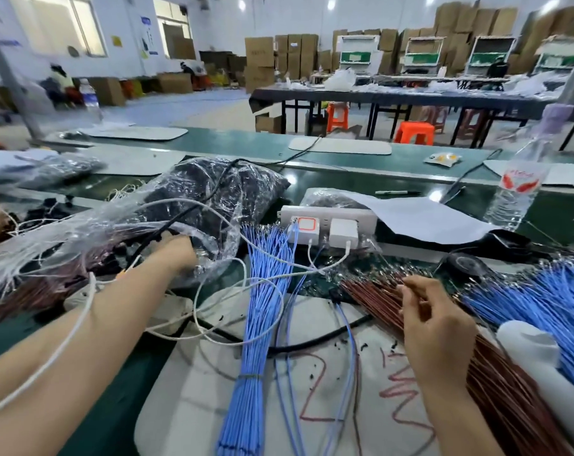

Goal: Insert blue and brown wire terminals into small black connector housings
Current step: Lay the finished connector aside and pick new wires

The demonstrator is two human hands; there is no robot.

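Observation:
My left hand [177,253] reaches into a clear plastic bag [213,205] full of small black connector housings; its fingers are hidden inside the bag. My right hand [433,320] lies on the bundle of brown wires [371,291] at the right, fingers curled and pinching at the wires. A tied bundle of blue wires [259,311] runs down the middle of the white mat [328,406]. More blue wires [542,297] fan out at the far right. Tiny black housings [364,347] are scattered on the mat.
A white power strip [328,222] with chargers and white cables sits behind the wires. A water bottle [515,189], a paper sheet [420,218], a black tape roll [466,263] and a white roll [535,353] stand to the right. Another bag lies far left.

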